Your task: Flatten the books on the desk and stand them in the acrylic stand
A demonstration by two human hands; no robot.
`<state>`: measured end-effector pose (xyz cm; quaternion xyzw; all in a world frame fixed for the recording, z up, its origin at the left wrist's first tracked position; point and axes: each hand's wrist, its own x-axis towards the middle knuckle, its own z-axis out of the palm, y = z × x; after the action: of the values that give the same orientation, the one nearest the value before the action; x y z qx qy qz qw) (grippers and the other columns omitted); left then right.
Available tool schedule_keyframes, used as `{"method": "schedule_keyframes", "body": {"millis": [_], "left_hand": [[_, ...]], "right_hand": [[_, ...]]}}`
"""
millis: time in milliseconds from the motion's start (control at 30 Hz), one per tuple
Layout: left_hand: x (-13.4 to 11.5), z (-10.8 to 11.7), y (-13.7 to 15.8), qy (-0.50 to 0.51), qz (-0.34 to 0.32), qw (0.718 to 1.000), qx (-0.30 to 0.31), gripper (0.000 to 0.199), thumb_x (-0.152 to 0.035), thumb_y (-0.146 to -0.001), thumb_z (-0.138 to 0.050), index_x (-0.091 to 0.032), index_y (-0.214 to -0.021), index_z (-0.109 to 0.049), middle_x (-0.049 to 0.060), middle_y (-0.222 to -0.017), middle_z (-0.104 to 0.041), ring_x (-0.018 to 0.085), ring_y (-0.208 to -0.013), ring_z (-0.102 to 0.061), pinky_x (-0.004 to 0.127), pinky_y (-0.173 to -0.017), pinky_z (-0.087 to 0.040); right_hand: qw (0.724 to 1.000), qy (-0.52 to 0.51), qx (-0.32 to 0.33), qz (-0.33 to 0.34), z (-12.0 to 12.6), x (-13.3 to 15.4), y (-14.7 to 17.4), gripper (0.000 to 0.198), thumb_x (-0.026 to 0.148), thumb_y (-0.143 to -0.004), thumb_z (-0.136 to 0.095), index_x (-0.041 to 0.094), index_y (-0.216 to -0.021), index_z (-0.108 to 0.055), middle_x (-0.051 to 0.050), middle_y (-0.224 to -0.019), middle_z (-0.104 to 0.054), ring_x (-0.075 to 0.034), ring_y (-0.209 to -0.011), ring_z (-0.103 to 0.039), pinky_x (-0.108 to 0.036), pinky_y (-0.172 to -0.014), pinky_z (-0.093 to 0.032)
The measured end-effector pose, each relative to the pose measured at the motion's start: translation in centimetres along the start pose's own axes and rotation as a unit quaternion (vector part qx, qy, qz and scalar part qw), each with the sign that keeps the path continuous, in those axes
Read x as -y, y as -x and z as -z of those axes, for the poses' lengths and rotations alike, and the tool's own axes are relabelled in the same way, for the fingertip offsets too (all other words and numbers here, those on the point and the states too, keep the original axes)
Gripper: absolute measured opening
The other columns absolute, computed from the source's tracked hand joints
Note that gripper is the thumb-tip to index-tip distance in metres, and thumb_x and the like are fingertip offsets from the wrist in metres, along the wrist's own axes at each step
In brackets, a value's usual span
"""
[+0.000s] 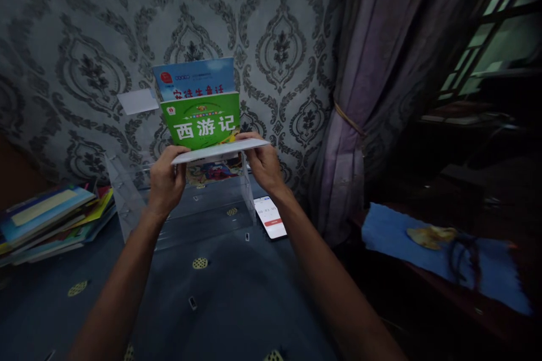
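Both hands grip a thin book (220, 150) seen edge-on, its pale pages toward me. My left hand (167, 177) is closed on its left end, and my right hand (263, 163) is closed on its right end. Just behind it stands a green book (203, 115) with white Chinese characters. Farther back, a blue book (197, 73) rises above the green one. These stand in a clear plastic rack (127, 197) against the wall. Under the held book, part of a colourful cover (215, 172) shows.
To the left lies a stack of books (51, 214) on the dark patterned tablecloth (169, 304). A phone (271, 219) with a lit screen rests by the rack's right side. A tied curtain (342, 152) hangs at right, near a blue cloth (389, 237).
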<state>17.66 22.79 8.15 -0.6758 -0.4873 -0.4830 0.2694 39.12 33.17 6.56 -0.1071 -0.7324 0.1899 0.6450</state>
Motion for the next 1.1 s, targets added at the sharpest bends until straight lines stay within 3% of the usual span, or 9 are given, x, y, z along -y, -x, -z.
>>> {"method": "schedule_keyframes", "body": {"millis": [200, 433, 567, 667, 867, 1100], "left_hand": [[0.5, -0.5, -0.2, -0.019, 0.039, 0.998, 0.048, 0.015, -0.026, -0.093, -0.044, -0.021, -0.093, -0.059, 0.005, -0.083, -0.068, 0.020, -0.076, -0.064, 0.028, -0.069, -0.045], [0.4, -0.9, -0.4, -0.039, 0.078, 0.995, 0.049, 0.015, -0.027, -0.093, -0.044, -0.022, -0.090, -0.058, 0.002, -0.079, -0.064, 0.019, -0.072, -0.060, 0.028, -0.065, -0.042], [-0.1, -0.8, -0.4, -0.044, 0.087, 0.995, 0.000, 0.014, -0.031, -0.095, -0.047, -0.021, -0.095, -0.057, 0.005, -0.090, -0.064, 0.020, -0.080, -0.060, 0.029, -0.070, -0.044], [-0.6, -0.6, -0.7, -0.050, 0.095, 0.994, -0.024, 0.016, -0.034, -0.096, -0.048, -0.021, -0.094, -0.057, 0.004, -0.087, -0.064, 0.020, -0.079, -0.061, 0.030, -0.071, -0.044], [-0.5, -0.3, -1.5, -0.117, 0.102, 0.988, 0.011, 0.018, -0.031, -0.096, -0.046, -0.021, -0.090, -0.060, 0.005, -0.089, -0.070, 0.022, -0.081, -0.064, 0.031, -0.070, -0.042], [0.7, -1.1, -0.4, -0.173, 0.103, 0.978, 0.051, 0.015, -0.030, -0.094, -0.050, -0.023, -0.085, -0.059, 0.006, -0.082, -0.071, 0.025, -0.075, -0.065, 0.032, -0.063, -0.038]], "right_hand": [[0.998, 0.039, 0.013, -0.052, -0.1, -1.5, 0.4, 0.040, 0.059, -0.101, -0.044, 0.025, -0.100, -0.066, -0.003, -0.083, -0.069, -0.022, -0.079, -0.066, -0.038, -0.076, -0.055], [0.996, 0.012, -0.063, -0.068, -0.5, -1.3, 0.4, 0.025, 0.046, -0.100, -0.050, 0.026, -0.107, -0.063, -0.005, -0.101, -0.068, -0.020, -0.090, -0.069, -0.035, -0.080, -0.056], [0.993, 0.000, -0.099, -0.064, -0.7, -1.0, 0.2, 0.023, 0.040, -0.100, -0.048, 0.025, -0.108, -0.063, -0.005, -0.104, -0.068, -0.019, -0.089, -0.071, -0.034, -0.080, -0.056], [0.994, -0.009, -0.092, -0.058, -0.8, -1.0, 0.2, 0.021, 0.037, -0.100, -0.047, 0.024, -0.105, -0.062, -0.004, -0.098, -0.069, -0.018, -0.087, -0.072, -0.033, -0.079, -0.056], [0.995, 0.002, -0.069, -0.067, -0.6, -1.4, 0.3, 0.019, 0.036, -0.097, -0.052, 0.023, -0.099, -0.065, -0.004, -0.094, -0.070, -0.020, -0.089, -0.071, -0.035, -0.079, -0.056], [0.994, 0.027, -0.068, -0.079, -0.6, -1.8, 0.3, 0.023, 0.028, -0.093, -0.051, 0.022, -0.106, -0.070, -0.006, -0.097, -0.073, -0.021, -0.090, -0.069, -0.038, -0.083, -0.057]]}}
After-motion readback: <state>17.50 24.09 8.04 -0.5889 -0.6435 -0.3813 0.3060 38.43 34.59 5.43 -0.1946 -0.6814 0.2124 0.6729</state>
